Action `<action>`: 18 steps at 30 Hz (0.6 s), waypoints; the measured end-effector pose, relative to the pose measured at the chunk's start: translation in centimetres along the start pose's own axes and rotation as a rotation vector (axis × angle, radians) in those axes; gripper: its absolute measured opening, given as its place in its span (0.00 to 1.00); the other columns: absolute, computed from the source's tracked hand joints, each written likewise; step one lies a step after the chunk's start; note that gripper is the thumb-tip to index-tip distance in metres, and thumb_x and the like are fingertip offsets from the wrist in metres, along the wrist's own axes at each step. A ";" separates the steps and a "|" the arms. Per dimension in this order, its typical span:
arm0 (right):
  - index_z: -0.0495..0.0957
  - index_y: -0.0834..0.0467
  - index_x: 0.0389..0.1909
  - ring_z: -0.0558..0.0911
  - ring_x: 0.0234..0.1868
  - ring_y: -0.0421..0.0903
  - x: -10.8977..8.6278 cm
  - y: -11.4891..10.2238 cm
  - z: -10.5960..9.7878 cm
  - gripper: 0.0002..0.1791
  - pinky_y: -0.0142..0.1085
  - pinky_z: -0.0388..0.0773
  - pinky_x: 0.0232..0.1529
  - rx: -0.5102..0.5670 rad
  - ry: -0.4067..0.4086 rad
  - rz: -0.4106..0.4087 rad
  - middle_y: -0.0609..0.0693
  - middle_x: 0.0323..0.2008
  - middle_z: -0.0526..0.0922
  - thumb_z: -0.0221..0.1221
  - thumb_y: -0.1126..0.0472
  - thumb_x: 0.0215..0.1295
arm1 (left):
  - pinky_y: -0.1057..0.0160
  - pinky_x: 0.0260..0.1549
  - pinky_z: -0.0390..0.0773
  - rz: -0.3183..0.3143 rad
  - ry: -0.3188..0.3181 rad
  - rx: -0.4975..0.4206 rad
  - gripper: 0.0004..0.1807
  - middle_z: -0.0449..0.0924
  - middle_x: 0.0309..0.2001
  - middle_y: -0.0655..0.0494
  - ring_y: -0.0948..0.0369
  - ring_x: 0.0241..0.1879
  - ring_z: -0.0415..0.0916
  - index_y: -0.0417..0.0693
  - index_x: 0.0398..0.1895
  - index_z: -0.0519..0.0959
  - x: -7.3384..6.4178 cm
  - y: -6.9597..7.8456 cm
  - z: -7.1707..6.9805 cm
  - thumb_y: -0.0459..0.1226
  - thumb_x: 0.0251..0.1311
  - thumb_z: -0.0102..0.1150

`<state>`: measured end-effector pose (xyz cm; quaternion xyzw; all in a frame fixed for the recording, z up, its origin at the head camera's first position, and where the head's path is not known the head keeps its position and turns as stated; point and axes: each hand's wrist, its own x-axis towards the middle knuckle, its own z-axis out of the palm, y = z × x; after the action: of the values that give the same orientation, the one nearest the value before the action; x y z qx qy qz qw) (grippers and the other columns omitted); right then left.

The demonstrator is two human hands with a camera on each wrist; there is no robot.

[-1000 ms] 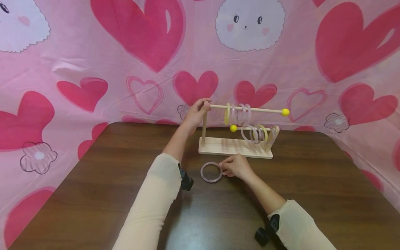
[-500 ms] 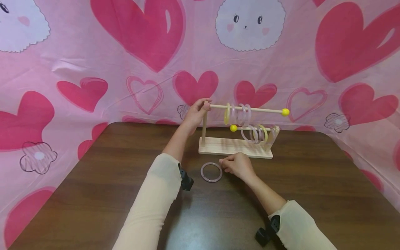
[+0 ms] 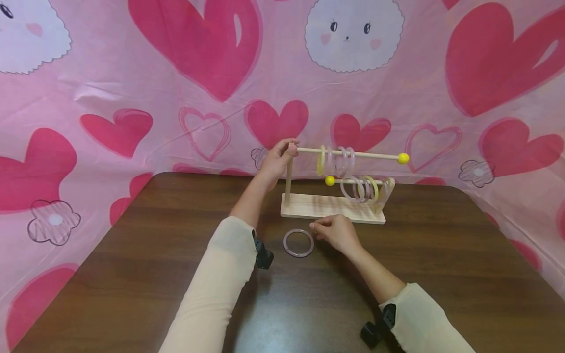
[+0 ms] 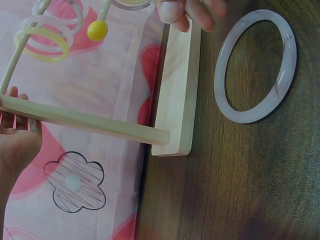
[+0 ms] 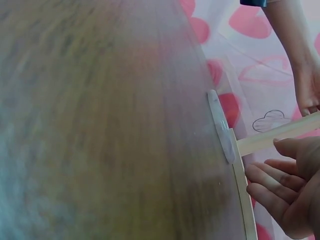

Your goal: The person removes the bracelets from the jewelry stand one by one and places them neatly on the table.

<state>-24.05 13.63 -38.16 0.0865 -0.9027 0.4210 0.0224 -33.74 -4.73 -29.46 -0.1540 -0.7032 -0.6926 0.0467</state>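
A wooden bangle stand (image 3: 309, 206) stands on the table with two dowels, each ending in a yellow ball. My left hand (image 3: 272, 164) grips the top of its left post (image 4: 100, 121), fingers curled at the joint with the upper dowel. A pale purple bangle (image 3: 285, 243) lies flat on the wood in front of the stand. Just right of it hovers my right hand (image 3: 337, 234), thumb and fingers loosely extended in the right wrist view, holding nothing. Fingertips are apart from the bangle's edge.
Several pale and yellow bangles hang on the upper dowel (image 3: 379, 156). More bangles, including a yellow bangle (image 3: 376, 189), hang on the lower one. A pink heart-patterned cloth (image 3: 212, 73) rises behind the brown table (image 3: 132, 274).
My right hand has let go of the bangle's right edge and lifted slightly away. The bangle lies where it was, and my left hand keeps its grip on the stand.
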 end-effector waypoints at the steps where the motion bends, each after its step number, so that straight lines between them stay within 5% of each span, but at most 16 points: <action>1: 0.85 0.61 0.33 0.83 0.23 0.44 0.0 -0.1 0.0 0.12 0.34 0.75 0.23 -0.001 0.014 -0.012 0.50 0.20 0.84 0.64 0.56 0.57 | 0.55 0.57 0.61 -0.001 0.001 0.001 0.19 0.72 0.55 0.45 0.54 0.52 0.71 0.43 0.58 0.69 0.0 0.0 0.0 0.41 0.67 0.47; 12: 0.83 0.65 0.38 0.83 0.31 0.49 0.5 -1.2 -1.6 0.12 0.36 0.74 0.31 0.027 0.209 -0.128 0.55 0.28 0.85 0.63 0.60 0.58 | 0.58 0.56 0.62 0.015 0.002 0.002 0.19 0.73 0.54 0.44 0.53 0.52 0.71 0.42 0.58 0.69 0.0 0.0 0.1 0.40 0.67 0.47; 18: 0.82 0.64 0.42 0.84 0.34 0.49 0.9 -1.7 -3.4 0.16 0.36 0.76 0.31 0.035 0.229 -0.090 0.55 0.30 0.85 0.61 0.56 0.60 | 0.55 0.57 0.62 0.007 0.003 0.019 0.19 0.71 0.56 0.43 0.53 0.53 0.70 0.42 0.58 0.69 0.0 0.1 0.0 0.40 0.67 0.47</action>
<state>-24.71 15.04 -34.53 0.0785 -0.8820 0.4422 0.1429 -33.67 -4.69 -29.34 -0.1548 -0.7091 -0.6859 0.0516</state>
